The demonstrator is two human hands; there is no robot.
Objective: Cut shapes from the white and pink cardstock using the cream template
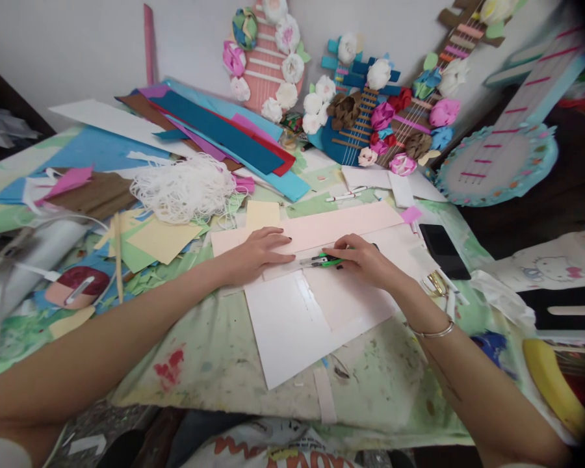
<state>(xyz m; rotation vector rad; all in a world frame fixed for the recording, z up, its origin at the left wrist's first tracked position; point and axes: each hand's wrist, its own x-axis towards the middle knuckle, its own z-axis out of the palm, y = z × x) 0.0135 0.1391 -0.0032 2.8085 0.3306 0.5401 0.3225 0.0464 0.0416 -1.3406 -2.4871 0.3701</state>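
Left hand (256, 255) flat on paper strip (322, 229), left of right hand (365, 260). Cutter (322, 261) under the right hand, between both hands, atop the strip's near edge. Board (292, 325) beneath, nearer the body, on worktop (214, 357). String tangle (185, 188) behind-left. Phone (443, 250) right of strip. Paper guitars (370, 117) behind, against wall. Paper sheets (224, 133) stacked behind the string.

Even, soft daylight is cast over the scene, brightest on the white wall (78, 45) far above the grip. Only faint shadows are seen below the right hand (365, 260). No harsh glare is noted. Strong bending is seen at the edges, and the corners are darkened and blurred.
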